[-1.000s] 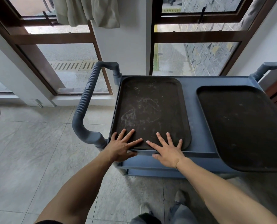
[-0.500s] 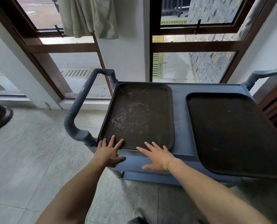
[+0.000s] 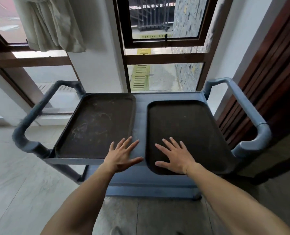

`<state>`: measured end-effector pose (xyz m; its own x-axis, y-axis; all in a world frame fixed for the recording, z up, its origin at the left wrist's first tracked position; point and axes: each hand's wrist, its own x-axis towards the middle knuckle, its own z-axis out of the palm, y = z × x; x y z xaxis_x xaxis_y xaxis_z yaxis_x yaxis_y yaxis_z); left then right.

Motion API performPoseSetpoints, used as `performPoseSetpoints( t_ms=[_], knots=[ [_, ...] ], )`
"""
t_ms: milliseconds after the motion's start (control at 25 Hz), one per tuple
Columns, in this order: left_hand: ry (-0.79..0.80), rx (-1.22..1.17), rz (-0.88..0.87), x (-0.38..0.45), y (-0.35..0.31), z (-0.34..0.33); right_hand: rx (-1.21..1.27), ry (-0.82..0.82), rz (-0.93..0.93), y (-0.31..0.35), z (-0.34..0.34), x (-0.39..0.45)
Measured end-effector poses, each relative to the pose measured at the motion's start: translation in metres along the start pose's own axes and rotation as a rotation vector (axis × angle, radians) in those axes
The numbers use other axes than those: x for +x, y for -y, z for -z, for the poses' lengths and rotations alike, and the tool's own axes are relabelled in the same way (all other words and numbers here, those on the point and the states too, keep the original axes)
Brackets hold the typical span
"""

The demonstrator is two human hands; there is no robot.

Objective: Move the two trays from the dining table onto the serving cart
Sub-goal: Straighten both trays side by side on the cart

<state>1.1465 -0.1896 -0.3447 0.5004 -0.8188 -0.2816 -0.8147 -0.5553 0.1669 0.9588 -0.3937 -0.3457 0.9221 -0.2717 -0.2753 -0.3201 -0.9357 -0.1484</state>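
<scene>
Two dark brown trays lie side by side on the top of a grey-blue serving cart [image 3: 141,102]. The left tray [image 3: 96,122] is scuffed with pale marks and sits inside the cart's rim. The right tray [image 3: 191,126] overhangs the cart's near edge. My left hand [image 3: 122,154] is spread flat over the left tray's near right corner and the bare strip between the trays. My right hand [image 3: 174,155] lies flat with fingers apart on the near left part of the right tray. Neither hand grips anything.
The cart has a curved handle at the left [image 3: 27,126] and at the right [image 3: 252,116], and a lower shelf [image 3: 141,187]. Windows and a white wall stand close behind it. A curtain [image 3: 51,22] hangs top left. Dark wooden panelling [image 3: 268,73] is close on the right.
Both hands have left the left tray's near edge and shifted right; my right hand now rests on the right tray. The view has swung right and centred on the cart.
</scene>
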Motion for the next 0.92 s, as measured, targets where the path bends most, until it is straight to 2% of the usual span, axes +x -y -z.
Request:
performPoseSetpoints(
  t_ms=[240, 400, 560, 920],
  knots=[
    [0.089, 0.055, -0.156, 0.036, -0.095, -0.014, 0.067, 0.083, -0.144, -0.08, -0.014, -0.064],
    [0.249, 0.144, -0.255, 0.039, -0.14, -0.031, 0.059, 0.176, -0.168, -0.102, -0.023, -0.089],
    [0.257, 0.239, -0.29, 0.038, -0.146, -0.037, 0.042, 0.176, -0.161, -0.106, -0.026, -0.089],
    [0.228, 0.205, -0.315, 0.062, -0.135, -0.025, 0.063, 0.146, -0.199, -0.108, -0.019, -0.061]
  ],
)
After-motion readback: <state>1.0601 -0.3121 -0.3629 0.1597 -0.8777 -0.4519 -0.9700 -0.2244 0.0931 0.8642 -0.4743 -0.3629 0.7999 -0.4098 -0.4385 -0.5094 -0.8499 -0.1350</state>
